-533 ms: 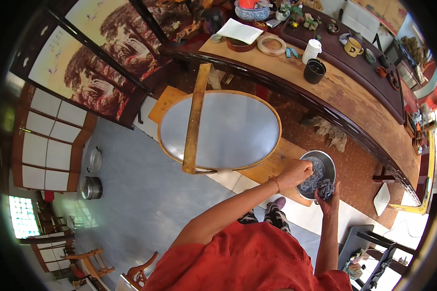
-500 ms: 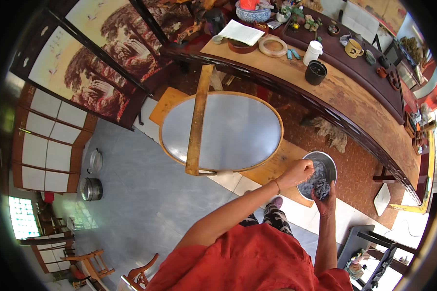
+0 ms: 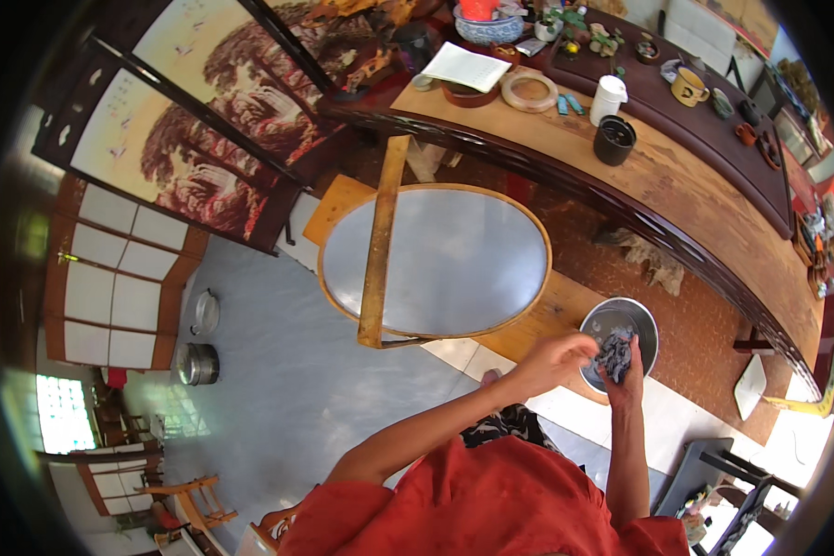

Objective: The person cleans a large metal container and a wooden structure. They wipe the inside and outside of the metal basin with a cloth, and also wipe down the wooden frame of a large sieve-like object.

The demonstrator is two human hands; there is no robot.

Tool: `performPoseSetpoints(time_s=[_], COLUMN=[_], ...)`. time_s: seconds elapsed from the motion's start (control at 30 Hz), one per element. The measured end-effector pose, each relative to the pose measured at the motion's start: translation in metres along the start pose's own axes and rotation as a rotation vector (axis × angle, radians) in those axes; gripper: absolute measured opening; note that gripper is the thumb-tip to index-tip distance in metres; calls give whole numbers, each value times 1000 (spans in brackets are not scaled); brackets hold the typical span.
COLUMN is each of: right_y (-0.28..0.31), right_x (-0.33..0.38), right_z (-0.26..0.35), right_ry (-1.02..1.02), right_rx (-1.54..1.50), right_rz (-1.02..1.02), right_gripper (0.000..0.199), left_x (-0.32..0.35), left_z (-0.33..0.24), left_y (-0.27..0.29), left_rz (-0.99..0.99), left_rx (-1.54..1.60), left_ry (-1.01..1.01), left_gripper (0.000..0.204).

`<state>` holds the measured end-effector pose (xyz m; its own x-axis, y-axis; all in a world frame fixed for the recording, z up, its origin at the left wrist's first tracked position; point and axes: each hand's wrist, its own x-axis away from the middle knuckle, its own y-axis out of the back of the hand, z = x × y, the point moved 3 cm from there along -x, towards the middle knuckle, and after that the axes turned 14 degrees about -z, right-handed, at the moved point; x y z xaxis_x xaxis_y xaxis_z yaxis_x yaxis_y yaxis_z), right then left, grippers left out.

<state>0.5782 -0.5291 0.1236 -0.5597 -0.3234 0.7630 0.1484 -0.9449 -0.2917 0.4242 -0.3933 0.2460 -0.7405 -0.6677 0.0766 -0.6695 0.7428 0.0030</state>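
My right hand [image 3: 626, 372] is closed around a clump of dark grey, soft-looking shreds [image 3: 615, 350], held over a round metal bowl [image 3: 650, 326]. Just left of that clump, my left hand [image 3: 562, 360] has its fingers curled together. What they pinch, if anything, is too small to make out. Beyond my left hand lies a large oval panel [image 3: 463, 259] with a smooth pale grey face and a thin yellowish wooden rim. A flat wooden bar [image 3: 380, 250] crosses it towards its left side.
A long wooden table [image 3: 547, 137] curves behind the panel, carrying a black cup [image 3: 613, 141], a white bottle [image 3: 608, 100] and an open book [image 3: 466, 67]. A wooden board [image 3: 551, 306] sticks out beneath the panel. Metal pots [image 3: 197, 363] stand on the floor at left, near a painted folding screen [image 3: 204, 139].
My left hand has drawn back to the left, from above the bowl to beside its rim. My right hand has raised the grey clump slightly. The view has shifted a little.
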Motion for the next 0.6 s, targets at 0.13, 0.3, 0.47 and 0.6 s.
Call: performPoseSetpoints(time_s=[0.13,0.3,0.47,0.6], right_y=[-7,-131,-268,-307], right_x=[12,75,157,180], right_z=[20,21,-47,-116], right_ry=[92,501,1139,1546], right_rx=[166,487,751,762], right_rz=[-43,368,739,940], right_gripper=[28,45,54,42], left_x=[49,93,90,72], left_z=[-66,-21,23,27], left_y=[103,222,248,238], left_rz=[-767,-1137,-741,-626], left_rx=[-567,-688,133,374], left_ry=[-475,-195,289,268], left_gripper=[25,35,30,24])
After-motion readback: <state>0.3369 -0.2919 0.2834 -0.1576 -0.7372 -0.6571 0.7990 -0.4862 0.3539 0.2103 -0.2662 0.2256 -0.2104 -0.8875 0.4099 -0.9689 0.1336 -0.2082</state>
